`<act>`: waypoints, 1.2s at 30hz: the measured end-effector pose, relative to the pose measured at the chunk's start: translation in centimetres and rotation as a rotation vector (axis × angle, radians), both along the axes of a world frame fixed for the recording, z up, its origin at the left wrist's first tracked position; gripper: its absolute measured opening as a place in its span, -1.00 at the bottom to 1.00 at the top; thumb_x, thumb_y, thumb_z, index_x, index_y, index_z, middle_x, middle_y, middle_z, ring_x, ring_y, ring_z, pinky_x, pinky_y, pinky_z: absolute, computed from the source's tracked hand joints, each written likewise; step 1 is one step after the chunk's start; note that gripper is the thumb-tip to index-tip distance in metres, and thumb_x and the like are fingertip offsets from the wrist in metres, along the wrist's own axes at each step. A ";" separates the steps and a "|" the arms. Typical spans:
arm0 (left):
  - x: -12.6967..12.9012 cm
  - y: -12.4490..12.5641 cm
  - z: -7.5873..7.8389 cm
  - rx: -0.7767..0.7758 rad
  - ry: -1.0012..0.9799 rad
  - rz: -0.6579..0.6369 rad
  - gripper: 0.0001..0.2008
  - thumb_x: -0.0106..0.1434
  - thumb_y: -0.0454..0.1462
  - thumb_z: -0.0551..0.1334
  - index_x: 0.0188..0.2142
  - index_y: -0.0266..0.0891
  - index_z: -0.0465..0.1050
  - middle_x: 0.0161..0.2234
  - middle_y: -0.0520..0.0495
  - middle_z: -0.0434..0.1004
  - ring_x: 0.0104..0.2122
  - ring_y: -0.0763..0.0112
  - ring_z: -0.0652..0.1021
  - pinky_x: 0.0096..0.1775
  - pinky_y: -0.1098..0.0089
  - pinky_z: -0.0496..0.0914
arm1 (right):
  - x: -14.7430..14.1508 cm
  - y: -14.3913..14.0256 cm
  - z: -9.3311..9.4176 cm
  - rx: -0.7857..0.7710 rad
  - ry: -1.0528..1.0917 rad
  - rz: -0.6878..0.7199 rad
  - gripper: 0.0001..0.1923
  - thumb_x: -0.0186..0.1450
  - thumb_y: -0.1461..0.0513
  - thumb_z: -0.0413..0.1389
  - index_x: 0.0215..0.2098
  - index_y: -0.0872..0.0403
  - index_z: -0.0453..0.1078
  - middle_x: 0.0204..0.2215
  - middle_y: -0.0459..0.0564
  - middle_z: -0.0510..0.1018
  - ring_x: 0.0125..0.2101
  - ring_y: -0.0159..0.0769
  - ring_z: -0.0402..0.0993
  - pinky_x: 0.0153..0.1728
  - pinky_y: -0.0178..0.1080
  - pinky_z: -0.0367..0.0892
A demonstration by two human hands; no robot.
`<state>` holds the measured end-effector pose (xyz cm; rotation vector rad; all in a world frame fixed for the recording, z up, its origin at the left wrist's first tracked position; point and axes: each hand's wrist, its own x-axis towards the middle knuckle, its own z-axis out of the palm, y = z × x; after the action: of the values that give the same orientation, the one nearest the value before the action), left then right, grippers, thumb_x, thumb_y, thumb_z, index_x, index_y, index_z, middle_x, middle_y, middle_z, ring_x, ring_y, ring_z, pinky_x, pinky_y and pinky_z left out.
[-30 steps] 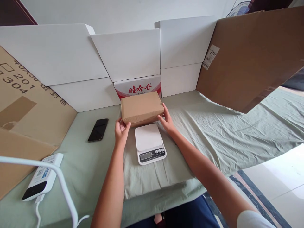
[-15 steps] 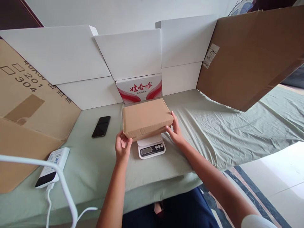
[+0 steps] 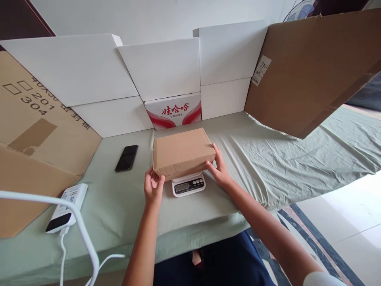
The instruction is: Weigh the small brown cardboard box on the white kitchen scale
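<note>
Between my two hands is a closed brown cardboard box (image 3: 182,153), gripped at its near corners. My left hand (image 3: 154,184) holds the near left corner, thumb against the front side. On the near right corner, my right hand (image 3: 218,166) has its thumb on the front and its fingers along the right side. Under the box is a white digital kitchen scale (image 3: 188,186); its display and buttons show in front, while its platform is hidden. Whether the box touches the platform I cannot tell.
A black phone (image 3: 126,158) lies to the left. Nearer the left edge are a white power bank (image 3: 67,208) with a cable and a curved white tube (image 3: 80,226). White boxes (image 3: 166,69) line the back; large cardboard panels (image 3: 309,71) stand at both sides of the green cloth (image 3: 238,159).
The box has come down slightly over the scale, its far edge now lower and covering a little more of the scale. Both hands keep their hold on it.
</note>
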<state>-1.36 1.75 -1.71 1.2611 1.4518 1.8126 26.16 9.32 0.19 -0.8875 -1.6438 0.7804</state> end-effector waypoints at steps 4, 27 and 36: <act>0.1 -0.1 0.3 -0.012 0.010 -0.006 -0.16 0.19 0.21 0.35 0.32 -0.12 0.28 0.09 -0.33 0.60 0.10 0.05 0.62 0.14 0.13 0.48 | 0.0 -0.1 -0.1 -0.006 0.016 0.005 -0.17 0.40 -0.20 0.09 0.52 -0.21 -0.01 0.31 0.10 0.29 0.26 0.04 0.29 0.25 0.11 0.37; 0.9 -3.7 1.3 -0.139 -0.142 0.063 -0.44 0.17 0.08 0.45 0.02 -0.23 0.61 0.05 -0.27 0.65 0.22 0.02 0.54 0.28 0.09 0.38 | 1.3 -1.3 0.9 -0.101 0.092 0.162 -0.25 0.43 -0.13 0.12 0.50 -0.23 0.06 0.47 0.03 0.24 0.37 0.02 0.30 0.29 0.09 0.36; -1.7 5.7 3.9 0.004 0.079 0.096 -0.47 0.20 0.04 0.42 -0.01 -0.29 0.55 -0.35 -0.03 0.55 -0.14 0.30 0.65 0.11 0.24 0.49 | -2.6 5.7 3.6 0.013 0.139 0.099 -0.15 0.37 -0.18 0.17 0.51 -0.21 0.03 0.48 0.02 0.20 0.35 0.01 0.31 0.28 0.03 0.37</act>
<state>-3.08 7.49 2.21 1.2985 1.5769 1.8474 23.53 15.01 3.84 -0.7305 -1.5769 0.8796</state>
